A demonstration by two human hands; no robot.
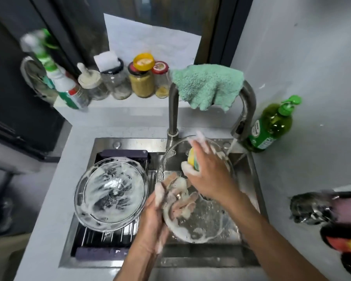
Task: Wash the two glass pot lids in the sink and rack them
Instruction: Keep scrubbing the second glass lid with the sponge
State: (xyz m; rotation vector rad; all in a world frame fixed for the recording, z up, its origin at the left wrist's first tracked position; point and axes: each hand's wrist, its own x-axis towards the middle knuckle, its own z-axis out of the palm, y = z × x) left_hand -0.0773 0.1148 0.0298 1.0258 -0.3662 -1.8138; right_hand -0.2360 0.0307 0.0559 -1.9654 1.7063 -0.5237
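One soapy lid (pixel 199 220) in left grip (pixel 156 216), sponge (pixel 194 159) above.

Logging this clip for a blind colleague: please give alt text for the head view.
Over a steel sink, the left hand holds a soapy glass lid while the right hand scrubs it with a yellow sponge. A second sudsy lid lies on the rack at left; the tap runs.

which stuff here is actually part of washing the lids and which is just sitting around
In use: held lid, sponge, left hand, right hand, soapy lid on rack, running faucet.
Idle: jars, green cloth, soap bottle.
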